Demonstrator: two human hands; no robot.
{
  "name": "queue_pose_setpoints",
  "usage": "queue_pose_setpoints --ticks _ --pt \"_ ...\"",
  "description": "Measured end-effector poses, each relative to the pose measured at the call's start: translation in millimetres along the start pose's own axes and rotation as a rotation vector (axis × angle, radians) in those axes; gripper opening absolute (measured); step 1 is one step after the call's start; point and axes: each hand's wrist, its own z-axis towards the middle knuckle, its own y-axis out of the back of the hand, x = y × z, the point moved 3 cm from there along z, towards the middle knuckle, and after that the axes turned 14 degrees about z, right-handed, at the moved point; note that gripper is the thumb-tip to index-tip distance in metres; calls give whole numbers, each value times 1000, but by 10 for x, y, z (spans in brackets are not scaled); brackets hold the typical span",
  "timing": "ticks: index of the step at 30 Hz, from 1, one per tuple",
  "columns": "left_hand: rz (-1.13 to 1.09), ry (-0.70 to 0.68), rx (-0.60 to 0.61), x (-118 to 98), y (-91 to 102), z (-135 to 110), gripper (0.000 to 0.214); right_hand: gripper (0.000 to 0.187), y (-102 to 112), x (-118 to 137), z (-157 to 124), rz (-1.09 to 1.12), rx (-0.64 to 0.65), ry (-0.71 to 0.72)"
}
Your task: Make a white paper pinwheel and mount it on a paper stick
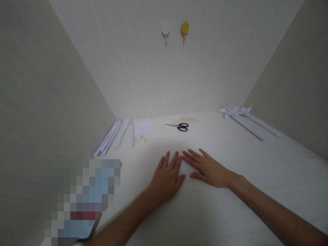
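Observation:
My left hand (166, 177) lies flat on the white table (230, 205), fingers stretched out. Beside it my right hand (206, 167) also lies flat, its fingertips meeting those of the left. Both press on a small white piece of paper (185, 168), of which only a sliver shows between the hands. Black-handled scissors (179, 126) lie closed farther back, apart from both hands.
Several folded white paper strips (112, 136) lie at the back left beside a small white sheet (144, 128). More long strips and a folded paper shape (243, 116) lie at the back right. Two hooks (175, 30) hang on the wall. A blurred object (82, 201) is at the near left.

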Motion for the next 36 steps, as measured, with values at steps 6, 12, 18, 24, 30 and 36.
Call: queue_pose_setpoints --ticks 6,12,18,24,30,36 --pt "4 -1 -29 0 3 -4 55 57 21 7 -8 36 -9 33" --pt "1 2 -59 12 -23 -16 53 56 38 5 -3 44 -5 43" --pt "9 -3 -72 30 -42 -22 54 56 56 53 8 54 -11 46" --pt "36 1 -67 29 -25 -21 56 54 -47 169 33 42 -94 -36" --pt "74 36 -85 -52 -8 10 53 50 -100 266 64 119 -261 -39" --pt "53 105 -76 -133 3 68 49 47 -143 298 129 124 -258 -141"
